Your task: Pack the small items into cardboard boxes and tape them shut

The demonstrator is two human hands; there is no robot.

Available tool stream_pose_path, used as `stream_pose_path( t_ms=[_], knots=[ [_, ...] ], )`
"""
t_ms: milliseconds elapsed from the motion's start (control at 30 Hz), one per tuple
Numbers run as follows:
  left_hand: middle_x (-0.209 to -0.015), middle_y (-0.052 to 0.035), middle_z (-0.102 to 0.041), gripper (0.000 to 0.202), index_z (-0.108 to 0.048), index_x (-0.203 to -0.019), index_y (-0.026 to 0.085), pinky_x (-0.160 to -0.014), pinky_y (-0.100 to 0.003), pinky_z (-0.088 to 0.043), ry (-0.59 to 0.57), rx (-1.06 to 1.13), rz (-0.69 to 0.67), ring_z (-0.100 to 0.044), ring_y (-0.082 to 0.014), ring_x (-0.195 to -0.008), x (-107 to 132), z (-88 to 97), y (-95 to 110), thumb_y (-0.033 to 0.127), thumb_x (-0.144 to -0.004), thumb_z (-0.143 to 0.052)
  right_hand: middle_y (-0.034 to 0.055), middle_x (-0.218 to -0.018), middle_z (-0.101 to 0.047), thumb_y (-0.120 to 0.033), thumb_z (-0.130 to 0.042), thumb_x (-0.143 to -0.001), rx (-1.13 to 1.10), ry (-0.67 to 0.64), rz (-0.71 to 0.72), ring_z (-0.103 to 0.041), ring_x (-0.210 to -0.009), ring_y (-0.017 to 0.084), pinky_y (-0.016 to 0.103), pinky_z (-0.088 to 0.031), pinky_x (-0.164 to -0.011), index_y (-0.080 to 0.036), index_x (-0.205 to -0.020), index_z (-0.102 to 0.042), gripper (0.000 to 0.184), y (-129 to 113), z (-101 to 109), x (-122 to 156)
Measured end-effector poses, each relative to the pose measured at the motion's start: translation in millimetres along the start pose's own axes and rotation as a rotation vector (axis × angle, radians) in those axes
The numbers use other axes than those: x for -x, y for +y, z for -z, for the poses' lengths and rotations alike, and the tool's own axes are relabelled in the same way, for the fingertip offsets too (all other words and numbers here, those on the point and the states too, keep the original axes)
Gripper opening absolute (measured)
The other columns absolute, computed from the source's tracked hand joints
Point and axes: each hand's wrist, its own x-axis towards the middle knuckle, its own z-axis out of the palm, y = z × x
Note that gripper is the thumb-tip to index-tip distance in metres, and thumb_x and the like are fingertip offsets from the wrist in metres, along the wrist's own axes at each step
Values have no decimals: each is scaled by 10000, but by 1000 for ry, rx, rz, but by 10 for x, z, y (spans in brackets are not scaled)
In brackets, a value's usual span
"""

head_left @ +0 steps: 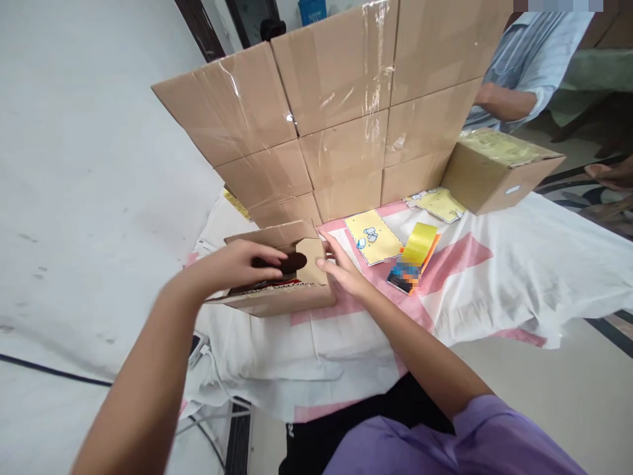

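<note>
A small open cardboard box (277, 302) stands on the cloth-covered table in front of me. My left hand (242, 264) is over its opening, with bent fingers a little apart and their tips reaching inside; I see nothing held in them. Something red shows low inside the box, mostly hidden. My right hand (343, 267) grips the box's right end, the thumb on the end flap (312, 260) and the fingers on the far side. To the right lie a yellow card (374, 236) with a cartoon print and a yellow-and-orange packet (419, 245).
A tall wall of taped cardboard (341, 132) stands behind the box. Farther right are another yellow printed sheet (440, 203) and a taped carton (509, 171). Another person's arm (509, 102) shows beyond the carton. A white cable (217, 376) hangs at the table's left edge.
</note>
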Motion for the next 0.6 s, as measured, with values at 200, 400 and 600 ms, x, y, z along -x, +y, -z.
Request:
stream_pose_path(
  t_ms=[200, 400, 600],
  knots=[
    [-1499, 21, -553, 621, -519, -1394, 427, -1079, -436, -495, 915, 719, 211, -551, -286, -1351, 498, -397, -611, 380, -805, -711, 37, -1247, -633, -200, -530, -703, -57, 30, -7, -583, -1124, 274, 428, -480, -999, -300, -1412, -528, 716, -26, 15, -116],
    [-1492, -31, -560, 600, -578, -1343, 334, -1164, -437, -427, 655, 936, 255, -502, -299, -1401, 490, -1038, -738, 333, -754, -689, 49, -1213, -610, -172, -477, -741, 77, -63, 177, -544, -1196, 269, 438, -436, -1065, -272, -1109, -713, 449, -166, 0, -93],
    [-1443, -94, -584, 375, -728, -929, 197, -1193, -452, -356, 712, 854, 190, -444, -336, -1424, 428, -1058, -816, 406, -777, -456, -6, -1671, -238, -459, -532, -906, 65, -372, 167, -107, -1571, 304, 513, -92, -1261, -352, -1498, -475, 604, -278, 240, 96]
  ],
)
